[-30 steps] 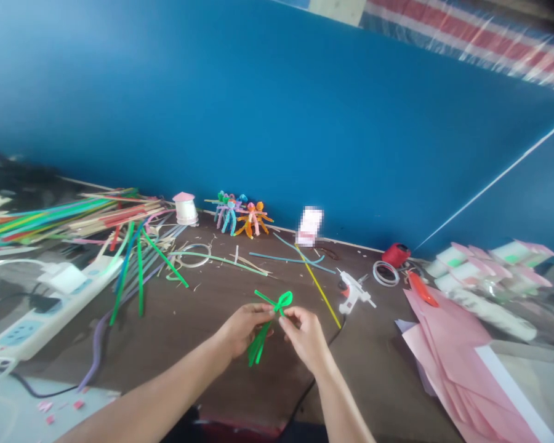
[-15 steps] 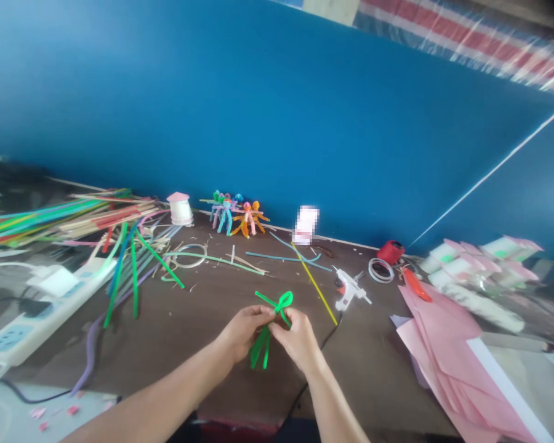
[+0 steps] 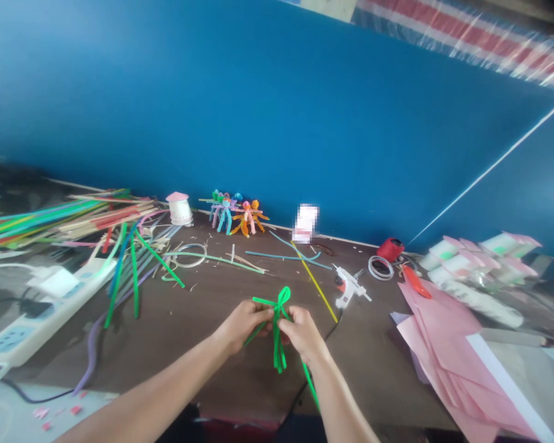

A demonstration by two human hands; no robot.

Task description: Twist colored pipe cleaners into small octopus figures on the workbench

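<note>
Above the dark table, between both hands, is a bundle of green pipe cleaners (image 3: pixel 277 341) with a loop at its top and several legs hanging down. My left hand (image 3: pixel 244 323) is closed on it from the left, thumb and fingers pinching just below the loop. From the other side my right hand (image 3: pixel 301 331) pinches it too, its fingertips partly hidden. One green strand juts out left above my left hand, and another slants down behind my right wrist. A yellow pipe cleaner (image 3: pixel 321 289) and a white glue gun (image 3: pixel 349 287) lie beyond my right hand.
Finished pipe-cleaner figures (image 3: pixel 247 215) stand by the blue wall, near a small pink-topped white container (image 3: pixel 180 209). Loose pipe cleaners (image 3: pixel 50 215) and a power strip (image 3: pixel 41 314) are at left. At right lie pink sheets (image 3: pixel 447 344), a red spool (image 3: pixel 390 249) and white rolls (image 3: pixel 461 264).
The bundle has turned in my hands: its legs now hang straighter and closer together below the loop. One long green strand now shows past my right wrist. Both hands keep their pinch.
</note>
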